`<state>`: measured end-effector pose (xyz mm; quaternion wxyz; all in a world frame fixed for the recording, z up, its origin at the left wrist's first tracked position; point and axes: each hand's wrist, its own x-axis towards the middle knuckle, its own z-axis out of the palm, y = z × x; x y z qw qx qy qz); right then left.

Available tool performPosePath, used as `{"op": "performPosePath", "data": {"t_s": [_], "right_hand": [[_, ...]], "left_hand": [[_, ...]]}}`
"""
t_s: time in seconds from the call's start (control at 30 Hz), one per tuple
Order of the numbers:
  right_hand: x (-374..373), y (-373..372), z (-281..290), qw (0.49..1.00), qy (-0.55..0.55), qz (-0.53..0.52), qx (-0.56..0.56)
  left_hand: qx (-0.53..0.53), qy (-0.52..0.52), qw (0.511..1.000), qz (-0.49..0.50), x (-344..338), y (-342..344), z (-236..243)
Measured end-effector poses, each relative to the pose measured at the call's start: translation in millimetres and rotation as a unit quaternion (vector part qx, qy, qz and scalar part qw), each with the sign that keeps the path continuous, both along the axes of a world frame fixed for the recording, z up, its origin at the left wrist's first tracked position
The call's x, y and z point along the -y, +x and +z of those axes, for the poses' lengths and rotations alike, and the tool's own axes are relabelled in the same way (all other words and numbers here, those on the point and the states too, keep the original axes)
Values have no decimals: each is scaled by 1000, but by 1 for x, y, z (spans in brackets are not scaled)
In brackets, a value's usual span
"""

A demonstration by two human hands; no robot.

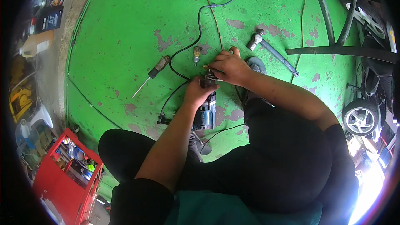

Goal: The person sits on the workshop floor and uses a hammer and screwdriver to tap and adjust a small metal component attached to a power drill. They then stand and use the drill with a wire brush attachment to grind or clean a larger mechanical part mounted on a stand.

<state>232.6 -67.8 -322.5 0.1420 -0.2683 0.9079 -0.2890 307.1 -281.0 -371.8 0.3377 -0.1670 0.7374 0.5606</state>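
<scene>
Head view: left hand [197, 93] held the power tool [207, 116] near its front; right hand [231, 67] curled beside that end, its hold impossible to tell

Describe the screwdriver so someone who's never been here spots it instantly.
On the green floor, find the dark cable curving down toward the left hand. Just left of its bend lies the screwdriver, handle at upper right. Its long, thin metal shaft sets it apart from the stubby piece across the cable.
</scene>
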Motion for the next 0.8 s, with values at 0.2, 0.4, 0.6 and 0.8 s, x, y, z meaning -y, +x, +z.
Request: {"op": "performPosePath", "data": {"t_s": [0.2, 0.4, 0.6, 0.8], "right_hand": [[-4, 2, -5, 1000, 1, -4, 2], [-2, -1, 1, 1000, 4, 9, 15], [-2, 2, -5, 1000, 1, -6, 10], [-2, 0, -5, 1000, -5, -2, 2]], "left_hand": [[11, -120, 991, -64, -19, -17, 41], [75, 64, 994, -40, 8, -15, 5], [-30, -91, 992, -78, -14, -18, 30], [-24, -103, 991, -77, -17, -18, 29]]}}
